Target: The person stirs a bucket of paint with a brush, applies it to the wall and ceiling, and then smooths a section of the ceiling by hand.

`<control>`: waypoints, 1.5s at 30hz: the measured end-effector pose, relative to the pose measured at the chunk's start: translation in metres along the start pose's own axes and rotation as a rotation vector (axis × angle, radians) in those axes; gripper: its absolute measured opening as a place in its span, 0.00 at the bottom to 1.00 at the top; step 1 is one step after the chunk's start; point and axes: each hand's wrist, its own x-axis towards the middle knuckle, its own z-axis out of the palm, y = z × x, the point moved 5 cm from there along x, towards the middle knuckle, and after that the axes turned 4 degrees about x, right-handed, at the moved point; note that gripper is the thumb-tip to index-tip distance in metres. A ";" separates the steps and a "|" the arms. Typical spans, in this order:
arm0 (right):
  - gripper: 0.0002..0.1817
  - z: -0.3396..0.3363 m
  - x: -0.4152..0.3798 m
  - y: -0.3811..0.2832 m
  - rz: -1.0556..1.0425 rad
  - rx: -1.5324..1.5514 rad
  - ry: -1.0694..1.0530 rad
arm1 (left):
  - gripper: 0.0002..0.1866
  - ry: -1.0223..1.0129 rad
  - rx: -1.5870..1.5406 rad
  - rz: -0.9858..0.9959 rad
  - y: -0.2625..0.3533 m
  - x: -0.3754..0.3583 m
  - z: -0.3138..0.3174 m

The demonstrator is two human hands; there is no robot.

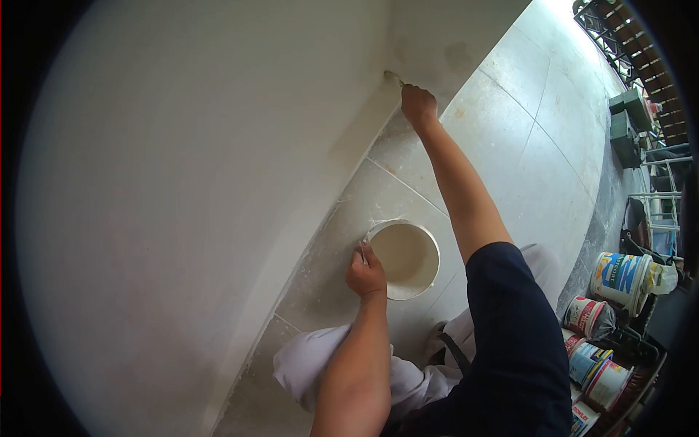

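The pale wall (160,182) takes up most of my view, filling the left and upper middle of the frame. Next largest is the tiled floor (539,160), running from the upper right down to the lower middle. At the lower right I have the dark sleeve (517,328), its arm reaching to the upper middle, and pale trouser legs (313,353) at the lower middle. Labelled tubs (619,273) crowd the lower right edge.

The bucket (438,256) sits on the floor just below the centre of the frame, between the 2 arms, with pale material (399,255) inside. Upper middle, a darker patch (357,135) marks the wall near the corner.

Now the 2 hands. The left hand (366,274) is at the bucket's left rim, fingers curled closed around a thin pale piece (363,251); I cannot tell if that is a tool or part of the bucket. The right hand (419,105), upper middle, is closed around a small blade tool (393,76), its tip at the wall's inner corner, apparently touching.

I judge the step in hand to be working the blade over that corner. To my mind the next move calls for light, even pressure along the corner line, with the left hand steady at the bucket
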 end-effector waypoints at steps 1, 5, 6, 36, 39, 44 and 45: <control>0.08 -0.006 0.001 -0.008 -0.018 -0.043 -0.038 | 0.24 0.000 0.005 0.001 0.000 0.001 0.000; 0.08 -0.023 0.004 -0.026 -0.061 -0.111 -0.077 | 0.24 0.020 -0.030 0.006 0.000 0.001 0.000; 0.08 -0.021 0.006 -0.025 -0.063 -0.100 -0.058 | 0.24 0.019 -0.033 0.003 0.000 0.000 0.000; 0.12 0.016 -0.013 -0.011 -0.052 -0.059 -0.030 | 0.24 -0.007 0.004 -0.028 0.002 0.001 0.000; 0.12 -0.022 -0.022 -0.007 0.046 0.043 0.103 | 0.24 0.001 0.002 -0.032 0.003 0.002 -0.002; 0.15 -0.014 -0.017 0.014 -0.066 -0.011 0.051 | 0.24 -0.038 0.027 -0.042 0.004 0.002 -0.003; 0.15 -0.016 -0.015 0.015 -0.066 -0.002 0.071 | 0.25 -0.032 0.018 -0.041 0.005 0.002 -0.003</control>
